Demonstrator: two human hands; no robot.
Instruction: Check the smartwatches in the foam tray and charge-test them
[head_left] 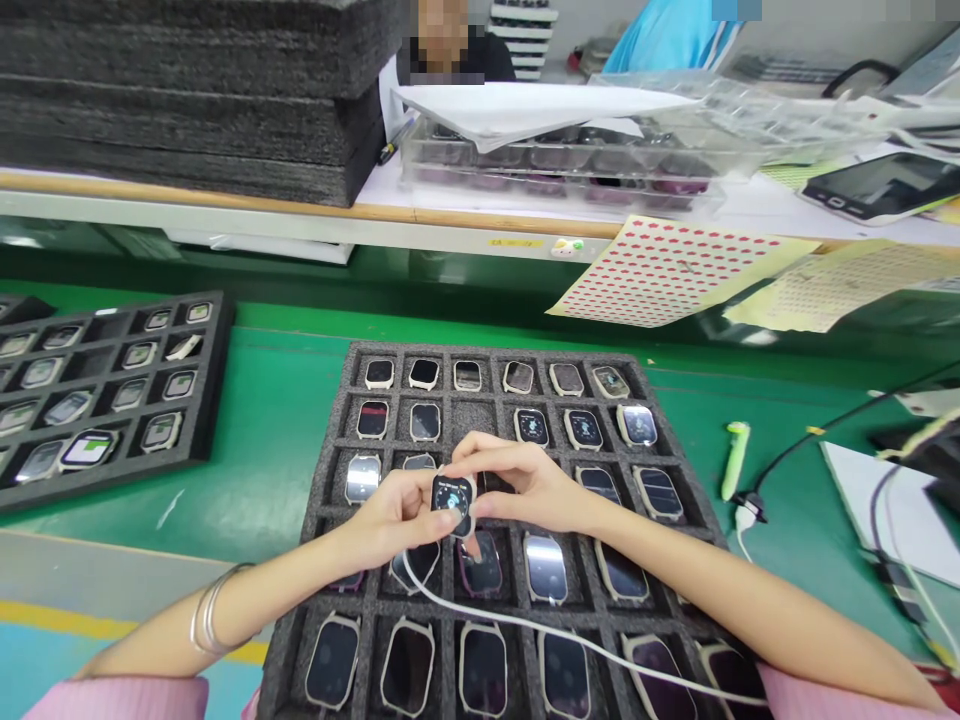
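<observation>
A smartwatch case (453, 500) without a strap, its screen lit with a dial-like picture, is pinched by my left hand (397, 515), thumb on the glass. My right hand (525, 488) grips the same watch at its right side and upper edge. Under both hands lies a black foam tray (469, 415) with square compartments, most holding a watch case such as this dark one (484, 665). A white cable (517, 622) runs from below my left hand across the tray to the lower right; its end is hidden.
Another foam tray of watches (214, 390) stands at the left. Foam sheets (172, 100) are stacked on the shelf, beside clear plastic trays (562, 165) and a phone (885, 185). Sticker sheets (667, 270) hang from its edge. A green-white tool (736, 462) lies right. A person (495, 62) sits opposite.
</observation>
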